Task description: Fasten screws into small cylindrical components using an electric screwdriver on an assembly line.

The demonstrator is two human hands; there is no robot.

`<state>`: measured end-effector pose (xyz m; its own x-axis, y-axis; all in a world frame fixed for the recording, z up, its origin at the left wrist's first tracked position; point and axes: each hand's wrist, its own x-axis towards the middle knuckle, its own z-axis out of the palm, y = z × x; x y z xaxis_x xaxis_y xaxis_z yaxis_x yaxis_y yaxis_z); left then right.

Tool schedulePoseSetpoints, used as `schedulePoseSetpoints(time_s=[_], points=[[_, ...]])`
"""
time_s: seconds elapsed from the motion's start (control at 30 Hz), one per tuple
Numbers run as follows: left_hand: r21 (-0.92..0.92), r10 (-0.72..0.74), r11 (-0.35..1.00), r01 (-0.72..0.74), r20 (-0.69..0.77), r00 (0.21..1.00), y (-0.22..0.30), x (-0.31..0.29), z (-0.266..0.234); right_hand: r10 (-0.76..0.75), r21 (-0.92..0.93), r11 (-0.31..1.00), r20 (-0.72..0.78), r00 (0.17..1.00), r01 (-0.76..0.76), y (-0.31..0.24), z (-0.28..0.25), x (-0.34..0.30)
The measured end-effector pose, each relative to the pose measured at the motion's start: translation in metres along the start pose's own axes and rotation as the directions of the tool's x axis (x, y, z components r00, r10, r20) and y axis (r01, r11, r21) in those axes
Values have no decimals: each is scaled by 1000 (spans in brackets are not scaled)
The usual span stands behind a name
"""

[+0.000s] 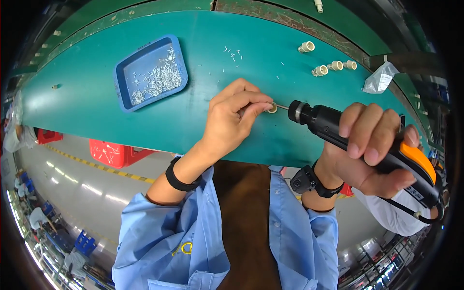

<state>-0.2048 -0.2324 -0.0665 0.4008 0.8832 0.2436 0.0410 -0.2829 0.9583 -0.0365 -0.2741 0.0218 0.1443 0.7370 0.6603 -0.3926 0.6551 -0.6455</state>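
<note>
My right hand (pixel 372 145) is wrapped around a black and orange electric screwdriver (pixel 328 123), its thin bit (pixel 282 107) pointing left. At the bit's tip, a small cream cylindrical fitting (pixel 272 109) shows only in part. My left hand (pixel 237 111) is closed, with thumb and index finger pinched at this fitting; the fingers cover most of it. Whether a screw sits under the bit is too small to tell. Left of my hands, a blue tray (pixel 118 79) holds a heap of small silvery screws (pixel 162 77).
Loose screws (pixel 233 54) lie scattered on the green table (pixel 212 34). Several cream fittings (pixel 306 47) stand at the far right, beside a clear plastic bag (pixel 380 78). A red stool (pixel 108 153) is below the table's near edge. The screwdriver's cable (pixel 411 211) hangs at right.
</note>
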Motion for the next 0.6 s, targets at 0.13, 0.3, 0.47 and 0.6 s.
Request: schedulePoseSetpoints(time_s=[0.13,0.3,0.47,0.6], points=[[178,219,962,-205,-63,974,-3,-1,2,20,-8,1000,57,998,-19,-10,-1,2],[199,225,958,-205,-84,971,-1,-1,3,21,-9,1000,54,998,-20,-10,2,-1],[212,243,952,-223,-72,967,-3,-1,3,38,-22,999,55,998,-37,-11,3,-1],[232,257,943,-238,-57,965,-3,-1,3,62,-32,998,78,995,-60,-12,3,-1]])
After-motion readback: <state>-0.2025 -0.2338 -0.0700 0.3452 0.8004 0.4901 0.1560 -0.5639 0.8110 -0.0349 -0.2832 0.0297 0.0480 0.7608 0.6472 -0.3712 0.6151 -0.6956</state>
